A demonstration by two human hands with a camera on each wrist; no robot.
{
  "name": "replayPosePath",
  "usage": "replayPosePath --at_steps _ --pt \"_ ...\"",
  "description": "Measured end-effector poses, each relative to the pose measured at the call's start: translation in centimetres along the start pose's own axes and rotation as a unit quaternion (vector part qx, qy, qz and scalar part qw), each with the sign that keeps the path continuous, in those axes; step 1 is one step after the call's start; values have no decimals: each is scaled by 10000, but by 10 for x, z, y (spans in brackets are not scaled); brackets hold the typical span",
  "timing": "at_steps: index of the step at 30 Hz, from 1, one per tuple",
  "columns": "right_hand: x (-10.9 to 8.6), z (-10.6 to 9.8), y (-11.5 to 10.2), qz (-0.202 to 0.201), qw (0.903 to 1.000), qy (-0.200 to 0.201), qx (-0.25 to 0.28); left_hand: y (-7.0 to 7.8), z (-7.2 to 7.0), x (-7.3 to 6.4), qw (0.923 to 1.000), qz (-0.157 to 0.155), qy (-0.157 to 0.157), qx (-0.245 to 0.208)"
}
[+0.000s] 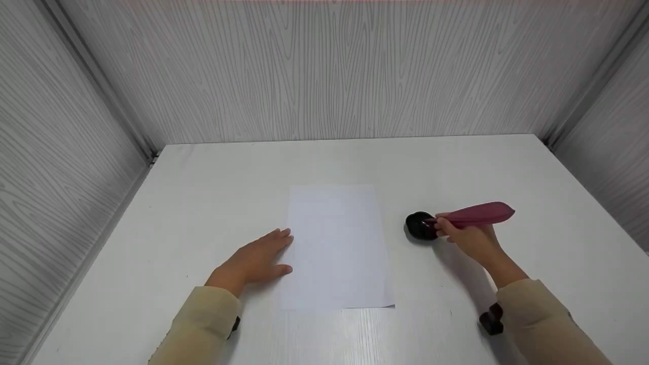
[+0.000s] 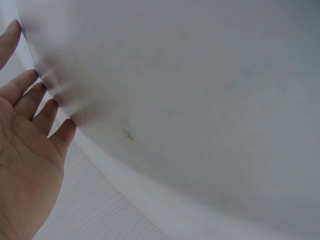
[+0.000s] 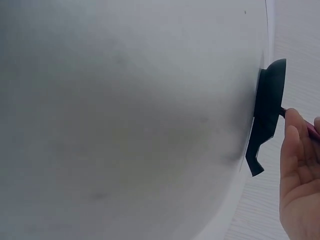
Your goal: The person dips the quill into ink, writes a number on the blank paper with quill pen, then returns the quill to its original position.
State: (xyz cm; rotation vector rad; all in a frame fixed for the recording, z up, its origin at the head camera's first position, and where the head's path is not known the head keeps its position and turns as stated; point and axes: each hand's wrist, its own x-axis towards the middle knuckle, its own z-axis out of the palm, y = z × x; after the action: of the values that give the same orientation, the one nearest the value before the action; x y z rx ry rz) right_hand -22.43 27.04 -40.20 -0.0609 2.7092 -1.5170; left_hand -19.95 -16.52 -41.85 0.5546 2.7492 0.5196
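My right hand [image 1: 469, 238] pinches a maroon feather-shaped pen [image 1: 481, 214] near its thin end, the broad end pointing right. Its tip reaches into a small black dish [image 1: 419, 226] right of the paper. From the side, the right wrist view has the dark dish [image 3: 270, 100] with the thin shaft meeting its rim. A blank white sheet of paper [image 1: 337, 243] lies at the table's middle, its near right corner slightly lifted. Along its left edge my left hand [image 1: 256, 261] rests with fingers extended and thumb apart. In the left wrist view these fingertips [image 2: 70, 124] touch down on the white surface.
The white table [image 1: 228, 177] is bounded by grey wood-grain panels at the back [image 1: 324, 71] and both sides. Black wrist devices [image 1: 492, 320] show under the beige sleeves [image 1: 542, 314].
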Motion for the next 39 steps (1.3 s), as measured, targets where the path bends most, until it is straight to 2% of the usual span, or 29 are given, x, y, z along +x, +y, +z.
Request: replayPosePath --at_steps 10,18,25,34,39 --pt "5 4 -15 -37 9989 221 416 1 0 1 9999 -129 -40 36" --pt "10 16 -22 -236 9977 250 591 2 1 1 9998 -209 -45 28" --pt "17 31 -28 -243 9968 284 700 3 0 0 9998 -212 -62 30" --pt "23 51 -40 -18 9939 63 1102 2 -2 -3 9999 -57 -42 -115" --pt "24 61 -43 -39 9953 -27 966 3 -3 -2 9999 -111 -71 -62"
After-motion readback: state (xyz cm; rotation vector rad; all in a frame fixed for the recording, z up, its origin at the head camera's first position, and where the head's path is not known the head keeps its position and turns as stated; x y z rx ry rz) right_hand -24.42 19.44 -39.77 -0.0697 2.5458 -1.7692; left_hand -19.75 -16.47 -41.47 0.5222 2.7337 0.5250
